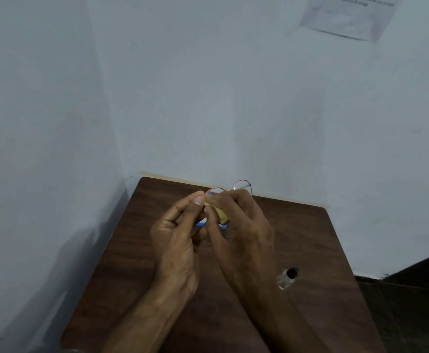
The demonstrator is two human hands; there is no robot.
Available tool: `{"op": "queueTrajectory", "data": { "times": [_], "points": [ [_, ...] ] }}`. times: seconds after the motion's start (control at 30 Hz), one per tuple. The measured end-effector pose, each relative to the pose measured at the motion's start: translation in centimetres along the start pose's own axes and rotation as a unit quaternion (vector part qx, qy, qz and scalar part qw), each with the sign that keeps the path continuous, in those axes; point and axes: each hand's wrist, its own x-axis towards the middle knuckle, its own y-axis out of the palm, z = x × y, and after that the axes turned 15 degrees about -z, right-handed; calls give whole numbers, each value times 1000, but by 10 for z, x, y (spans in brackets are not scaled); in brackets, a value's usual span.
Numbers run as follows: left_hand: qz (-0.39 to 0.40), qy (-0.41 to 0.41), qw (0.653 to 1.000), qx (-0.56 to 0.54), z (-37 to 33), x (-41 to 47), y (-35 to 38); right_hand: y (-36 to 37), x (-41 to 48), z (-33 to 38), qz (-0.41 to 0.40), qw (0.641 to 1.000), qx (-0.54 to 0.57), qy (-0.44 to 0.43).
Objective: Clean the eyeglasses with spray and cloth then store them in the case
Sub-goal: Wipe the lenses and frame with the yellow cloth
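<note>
Thin red-rimmed eyeglasses point(241, 186) are held up above the brown table point(322, 250), near its far edge. My left hand point(177, 238) pinches the left lens rim between thumb and forefinger. My right hand point(241, 225) presses a small yellowish cloth point(222, 215) against that same lens. A clear spray bottle point(287, 277) with a black cap lies on the table to the right of my right wrist. Beneath my hands a blue and white object point(202, 223) peeks out, mostly hidden; I cannot tell whether it is the case.
The table stands in a corner between two pale blue walls. A sheet of paper point(348, 16) hangs on the wall at upper right. Dark floor point(412, 289) lies beyond the table's right edge.
</note>
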Motion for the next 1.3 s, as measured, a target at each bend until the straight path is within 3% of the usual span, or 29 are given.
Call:
{"op": "queueTrajectory", "data": {
  "times": [0.17, 0.73, 0.83, 1.0, 1.1, 1.3],
  "points": [
    [-13, -37, 999, -26, -1, 4, -2, 2, 4, -18, -7, 1000, -30, -3],
    [3, -27, 999, -21, 6, 20, -6, 19, 23, -69, -38, 993, -106, 29],
    [-4, -27, 1000, -16, 8, 23, -5, 20, 21, -85, -31, 992, -94, 75],
    [4, -45, 999, 3, 13, 30, -7, 23, -15, -123, -38, 976, 30, 211],
    [5, -69, 997, 19, 18, 32, -10, 34, -69, -152, 38, 956, 12, 291],
    [24, -81, 995, 44, 32, 35, -18, 52, -160, -205, 255, 906, -120, 317]
  ]
}}
